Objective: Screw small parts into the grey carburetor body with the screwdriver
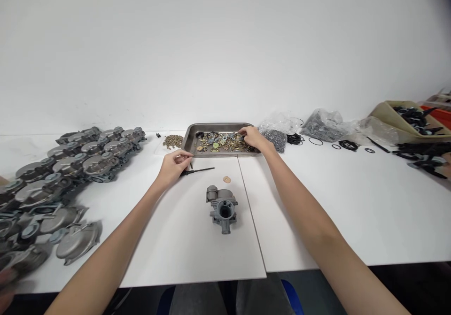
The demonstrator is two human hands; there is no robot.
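Note:
A grey metal carburetor stands on the white table in front of me. Just behind it lies a small tan gasket. My left hand is closed at the front left corner of the metal tray, its fingertips pinched around something small and dark that I cannot make out. Beside those fingers lies a black screwdriver, its handle partly hidden. My right hand reaches over the tray's right end. Its fingers are bent down and together among brass screws and small parts; what they pinch is hidden.
Rows of carburetors fill the left side. Brass pieces are heaped left of the tray. To the right are plastic bags, black rings and a beige bin. Blurred hands of other people show at both edges.

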